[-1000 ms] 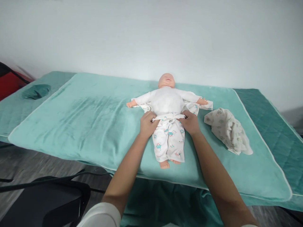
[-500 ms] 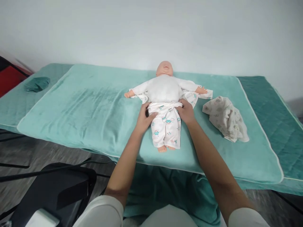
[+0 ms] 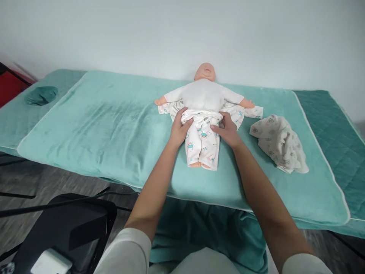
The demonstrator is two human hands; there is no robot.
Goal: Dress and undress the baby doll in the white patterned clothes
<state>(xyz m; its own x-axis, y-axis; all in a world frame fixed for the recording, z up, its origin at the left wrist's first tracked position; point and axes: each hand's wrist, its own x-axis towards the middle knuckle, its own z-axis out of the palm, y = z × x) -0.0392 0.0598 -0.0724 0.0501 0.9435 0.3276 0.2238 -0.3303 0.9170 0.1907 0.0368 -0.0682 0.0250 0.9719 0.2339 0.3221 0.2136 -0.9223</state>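
Note:
A baby doll (image 3: 203, 97) in a white top lies on its back on a teal towel (image 3: 114, 129), head toward the wall. It wears white patterned trousers (image 3: 203, 144). My left hand (image 3: 179, 127) grips the waistband at the doll's left-side hip as seen from here. My right hand (image 3: 226, 129) pinches the waistband on the other side. An open patterned garment (image 3: 238, 114) is spread under the doll's back.
A crumpled patterned cloth (image 3: 281, 142) lies on the towel to the right. The padded table (image 3: 327, 121) has a face hole (image 3: 40, 95) at far left. A black chair (image 3: 62, 228) stands at lower left, near the table's front edge.
Both hands have kept hold of the waistband and drawn closer together over the doll's belly, bunching the fabric. The camera has shifted, so the doll sits higher in view.

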